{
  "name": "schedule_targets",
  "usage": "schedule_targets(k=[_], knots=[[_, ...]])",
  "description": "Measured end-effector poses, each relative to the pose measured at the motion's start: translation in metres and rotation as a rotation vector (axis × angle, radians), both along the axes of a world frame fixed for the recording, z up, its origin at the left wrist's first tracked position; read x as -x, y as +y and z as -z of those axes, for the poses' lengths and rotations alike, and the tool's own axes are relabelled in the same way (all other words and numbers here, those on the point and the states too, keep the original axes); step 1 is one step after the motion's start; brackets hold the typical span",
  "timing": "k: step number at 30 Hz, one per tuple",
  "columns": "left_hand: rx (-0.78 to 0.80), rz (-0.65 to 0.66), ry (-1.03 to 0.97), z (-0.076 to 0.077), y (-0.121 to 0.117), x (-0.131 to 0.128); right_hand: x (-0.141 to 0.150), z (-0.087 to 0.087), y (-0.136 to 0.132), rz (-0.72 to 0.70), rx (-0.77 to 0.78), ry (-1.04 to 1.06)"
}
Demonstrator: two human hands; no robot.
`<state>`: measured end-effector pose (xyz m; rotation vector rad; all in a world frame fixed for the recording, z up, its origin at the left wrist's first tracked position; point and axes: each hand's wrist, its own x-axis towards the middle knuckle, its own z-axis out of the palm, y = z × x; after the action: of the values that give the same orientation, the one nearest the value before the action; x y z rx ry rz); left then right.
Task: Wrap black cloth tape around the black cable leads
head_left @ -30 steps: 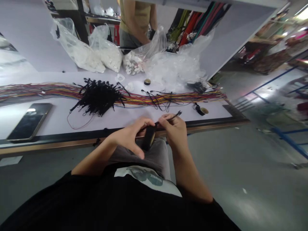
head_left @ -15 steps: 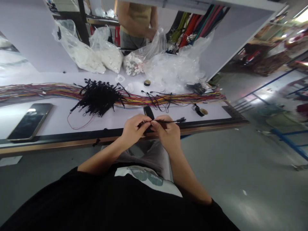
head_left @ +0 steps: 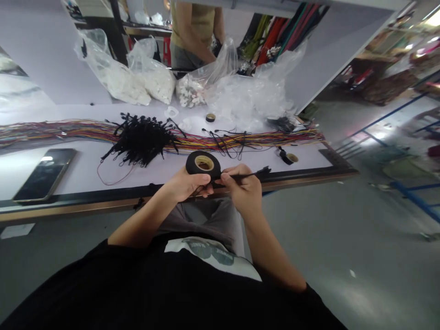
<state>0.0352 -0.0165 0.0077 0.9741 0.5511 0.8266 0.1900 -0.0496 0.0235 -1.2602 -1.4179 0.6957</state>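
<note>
Tape roll (head_left: 216, 167), black with pale core: sits at clock centre for every direction below, with 12 o'clock pointing straight ahead. Tilts its open face upward, near the front edge of the white tabletop (head_left: 154, 172).

Left hand (head_left: 182, 185), at 7 to 8 o'clock: grasps the roll by its near rim, with thumb on top and other fingers curled partly out of sight beneath.

Right hand (head_left: 246, 187), at 4 o'clock: pinches a black cable (head_left: 255, 173) between thumb and bent fingers, close beside the roll. Points the cable toward 3 o'clock, with a dark connector (head_left: 264, 170) at its tip. Cannot tell whether tape links roll and cable.

Cable pile (head_left: 140, 141), black: lies at 10 o'clock, on top of coloured wires (head_left: 79, 128) running lengthwise along the tabletop. Loose black leads (head_left: 223, 143): lie across the same wires, at 1 to 2 o'clock.

Phone (head_left: 44, 175): lies at 9 o'clock, well apart from both hands. Small ring (head_left: 211, 119): rests at 12 o'clock. Second roll (head_left: 285, 158): rests at 3 o'clock.

Clear bags (head_left: 158, 82): stand along the back, between 10 and 1 o'clock. Person in yellow top (head_left: 197, 27): stands beyond, at 12 o'clock.
</note>
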Motion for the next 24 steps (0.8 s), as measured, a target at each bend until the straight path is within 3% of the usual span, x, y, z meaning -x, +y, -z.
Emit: schedule_targets(k=[2, 6, 8, 10, 11, 13, 17, 21, 24], knots=[[-0.082, -0.032, 0.056, -0.001, -0.006, 0.002, -0.002, -0.001, 0.001, 0.062, -0.005, -0.028], [-0.435, -0.134, 0.219, -0.006, -0.015, 0.016, -0.005, -0.008, 0.001, 0.082, -0.018, -0.12], [-0.52, 0.009, 0.231, -0.006, -0.014, 0.022, -0.006, -0.012, 0.0, 0.025, 0.006, -0.128], [-0.509, 0.159, 0.225, -0.004, -0.011, 0.022, -0.007, -0.016, 0.001, -0.04, 0.03, -0.124], [-0.491, 0.157, 0.24, -0.003, -0.009, 0.019, -0.008, -0.017, 0.002, -0.066, 0.024, -0.127], [-0.474, -0.011, 0.322, -0.003, -0.008, 0.009, -0.008, -0.018, 0.004, -0.097, -0.033, -0.158], [-0.571, -0.338, 0.538, -0.006, -0.01, -0.011, -0.004, -0.017, 0.006, -0.03, -0.101, -0.222], [-0.662, -0.467, 0.623, -0.002, -0.014, -0.017, 0.0, -0.011, 0.003, 0.0, 0.028, -0.207], [-0.641, -0.516, 0.576, 0.004, -0.018, -0.02, 0.001, -0.008, 0.003, -0.019, 0.056, -0.198]])
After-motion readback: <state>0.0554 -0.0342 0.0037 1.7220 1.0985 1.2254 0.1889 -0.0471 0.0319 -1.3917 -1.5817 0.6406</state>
